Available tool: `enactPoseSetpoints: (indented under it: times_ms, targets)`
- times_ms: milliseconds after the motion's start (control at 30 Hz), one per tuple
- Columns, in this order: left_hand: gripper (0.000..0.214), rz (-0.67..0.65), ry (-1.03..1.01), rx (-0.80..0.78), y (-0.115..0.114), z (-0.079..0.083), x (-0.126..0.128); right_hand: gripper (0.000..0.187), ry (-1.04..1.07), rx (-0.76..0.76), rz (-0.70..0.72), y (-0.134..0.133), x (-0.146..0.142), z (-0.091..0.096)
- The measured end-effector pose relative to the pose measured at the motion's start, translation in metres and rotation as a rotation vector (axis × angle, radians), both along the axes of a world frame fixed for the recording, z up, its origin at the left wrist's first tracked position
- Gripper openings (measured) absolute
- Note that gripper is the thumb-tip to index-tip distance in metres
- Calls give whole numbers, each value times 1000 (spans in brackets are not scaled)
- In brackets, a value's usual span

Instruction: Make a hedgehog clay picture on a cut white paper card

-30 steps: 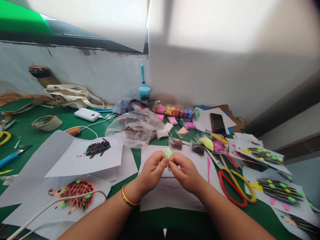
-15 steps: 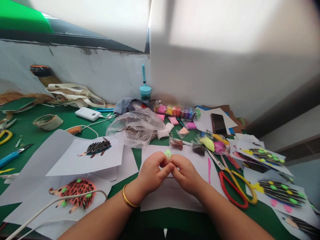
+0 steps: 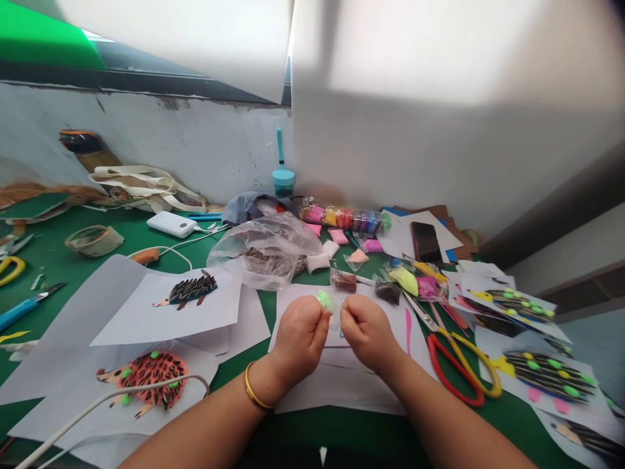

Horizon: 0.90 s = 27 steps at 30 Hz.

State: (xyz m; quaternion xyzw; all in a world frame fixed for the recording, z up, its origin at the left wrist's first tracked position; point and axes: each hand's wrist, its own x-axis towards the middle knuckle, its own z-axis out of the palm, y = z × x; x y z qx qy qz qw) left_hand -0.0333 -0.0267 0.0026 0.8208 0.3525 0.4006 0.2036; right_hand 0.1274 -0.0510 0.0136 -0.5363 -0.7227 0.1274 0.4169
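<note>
My left hand point(image 3: 301, 332), with a yellow bangle at the wrist, is closed around a small packet of light green modelling clay point(image 3: 323, 299). The clay bulges out above the thumb and forefinger, and clear wrapper seems to show beside it. A narrow gap away, my right hand point(image 3: 368, 331) is curled into a fist; whatever its fingers pinch is hidden. Both hands are raised over a white paper sheet point(image 3: 297, 391). Just beyond them lie a brown clay packet point(image 3: 344, 281) and a black clay packet point(image 3: 387, 290).
Red and yellow scissors point(image 3: 456, 368) and a pink clay tool point(image 3: 409, 331) lie to the right. Seed-covered hedgehog pictures point(image 3: 193, 288) flank both sides. A plastic bag of seeds point(image 3: 268, 251) sits behind. A white cable point(image 3: 107, 393) crosses the left front; a utility knife point(image 3: 24, 309) lies far left.
My hands, pressed together before, have come slightly apart. The green packet stays with the left hand, and the right hand has turned into a tighter fist.
</note>
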Motion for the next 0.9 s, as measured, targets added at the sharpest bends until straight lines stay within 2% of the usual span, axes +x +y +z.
enactPoseSetpoints:
  times_ms: [67, 167, 233, 333, 433, 467, 500, 600, 667, 767, 900]
  targets:
    - [25, 5, 22, 16, 2, 2, -1, 27, 53, -58, -11, 2, 4, 0]
    - [25, 11, 8, -49, 5, 3, -3, 27, 89, -93, 28, 3, 8, -1]
    - [23, 16, -53, -141, 8, 2, -4, 25, 113, -86, 77, 3, 10, -1]
    - [17, 21, -208, -336, 11, -1, -4, 10, 136, -12, 139, 4, 14, -2]
    - [18, 3, -406, -525, 14, -2, -3, 60, 54, 33, 190, 7, 20, -4]
    - [20, -18, -460, -563, 15, -3, -3, 65, 28, 18, 205, 8, 21, -5]
    - [21, -38, -498, -582, 17, -3, -4, 61, 16, -3, 215, 9, 22, -7]
    - [18, -49, -511, -541, 19, -3, -5, 32, 53, -19, 208, 11, 23, -11]
    - [10, -17, -471, -479, 21, -4, -7, 23, 74, 5, 188, 12, 22, -13]
    - [7, -8, -381, -402, 22, -5, -9, 19, 74, 24, 152, 12, 22, -14]
    - [8, -59, -280, -365, 24, -2, -12, 18, 59, 0, 103, 10, 21, -14]
